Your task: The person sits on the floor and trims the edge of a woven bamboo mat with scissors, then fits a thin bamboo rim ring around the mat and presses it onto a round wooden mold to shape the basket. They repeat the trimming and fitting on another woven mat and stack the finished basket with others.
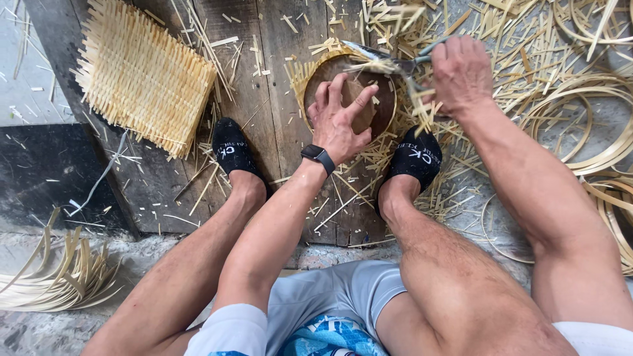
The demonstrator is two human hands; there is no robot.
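My left hand (339,115) presses flat, fingers spread, on a round wooden block (382,99) lying over a woven bamboo piece whose strip ends (300,72) stick out around its rim. My right hand (459,71) grips metal shears (382,59) whose blades lie across the top edge of the block, among the protruding strips. A dark watch sits on my left wrist. My feet in black socks rest on either side of the block.
A square woven bamboo mat (142,76) lies at the upper left on dark wooden planks (264,112). Cut bamboo scraps litter the floor. Coiled bamboo hoops (593,112) lie at the right. A bundle of curved strips (59,277) sits at the lower left.
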